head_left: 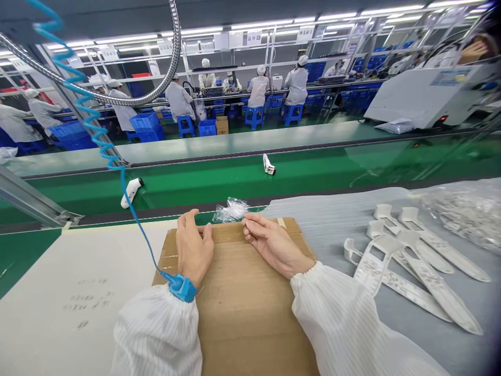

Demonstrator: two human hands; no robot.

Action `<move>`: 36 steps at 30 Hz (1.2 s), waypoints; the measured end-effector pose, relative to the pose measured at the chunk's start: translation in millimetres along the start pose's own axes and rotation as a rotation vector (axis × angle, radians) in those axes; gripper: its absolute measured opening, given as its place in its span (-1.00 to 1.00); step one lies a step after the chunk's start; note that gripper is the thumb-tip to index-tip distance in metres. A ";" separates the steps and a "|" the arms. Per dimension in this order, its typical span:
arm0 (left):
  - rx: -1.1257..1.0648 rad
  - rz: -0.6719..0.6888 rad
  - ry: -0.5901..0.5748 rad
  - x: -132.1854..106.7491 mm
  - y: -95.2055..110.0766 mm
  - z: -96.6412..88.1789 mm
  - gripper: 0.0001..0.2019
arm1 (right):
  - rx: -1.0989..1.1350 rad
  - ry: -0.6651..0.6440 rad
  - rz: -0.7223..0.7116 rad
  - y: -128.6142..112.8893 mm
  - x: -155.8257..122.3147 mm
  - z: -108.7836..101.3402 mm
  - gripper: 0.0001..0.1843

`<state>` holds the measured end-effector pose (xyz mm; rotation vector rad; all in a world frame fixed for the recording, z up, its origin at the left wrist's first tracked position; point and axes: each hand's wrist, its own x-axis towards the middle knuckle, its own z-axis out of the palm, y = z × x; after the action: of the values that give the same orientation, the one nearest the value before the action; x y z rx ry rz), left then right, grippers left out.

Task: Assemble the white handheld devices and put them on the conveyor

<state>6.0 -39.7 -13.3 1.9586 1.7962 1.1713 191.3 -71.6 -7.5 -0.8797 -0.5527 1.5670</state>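
In the head view, white plastic parts (391, 266) crowd the right edge of the counter (31, 256); a blue cord (123, 180) drops to the released left hand (194, 248). Cardboard (250, 313) lies beneath, long axis pointing toward the far edge, where film (230, 210) lies crumpled. The right hand (274, 245) pinches; whether on film, I cannot tell.

Room over cardboard (250, 297), cord (123, 183) left, parts (442, 292) right

Cardboard (254, 318) lies between the board (97, 261), left, and the foam sheet (324, 219), right. On the sheet, plastic parts (440, 284) lie before the bag (465, 214) toward its far right corner. Plastic film (230, 210) sits beyond the cardboard's far edge (about midway). Behind, the belt (203, 180) carries one device (131, 192) left, a second device (267, 164) by its far edge.
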 end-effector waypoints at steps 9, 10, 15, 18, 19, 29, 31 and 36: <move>-0.003 -0.017 -0.011 -0.2 2.2 -0.7 -0.64 | 0.002 -0.022 0.003 2.8 0.4 -2.8 -0.74; -0.002 -0.022 -0.016 0.1 2.1 -0.8 -0.64 | 0.000 -0.027 0.002 2.7 0.3 -2.6 -0.73; -0.004 -0.034 -0.032 2.0 -1.0 -0.3 -0.67 | -0.073 -0.020 -0.010 -3.8 -2.6 -0.5 -0.67; -0.004 -0.040 -0.032 2.7 -3.4 1.0 -0.69 | -0.276 0.043 -0.058 -10.6 -6.9 -5.9 -0.63; -0.003 -0.034 -0.032 2.7 -4.1 1.5 -0.69 | -0.354 0.073 -0.082 -13.2 -8.5 -9.8 -0.62; -0.076 -0.072 -0.036 -0.5 0.3 6.0 -0.72 | -1.286 -0.280 0.053 -101.8 42.1 -37.7 -0.64; -0.092 -0.078 -0.046 -0.8 3.1 5.6 -0.72 | -1.470 -0.103 -0.052 -113.7 79.4 -32.7 -0.73; -0.108 -0.116 -0.070 -2.5 8.8 3.9 -0.74 | -1.628 0.321 -0.343 -89.7 170.3 -19.8 -0.57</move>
<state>15.2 -42.6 -11.1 1.7884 1.7481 1.1237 258.9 108.9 10.3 -1.9951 -1.6725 0.3573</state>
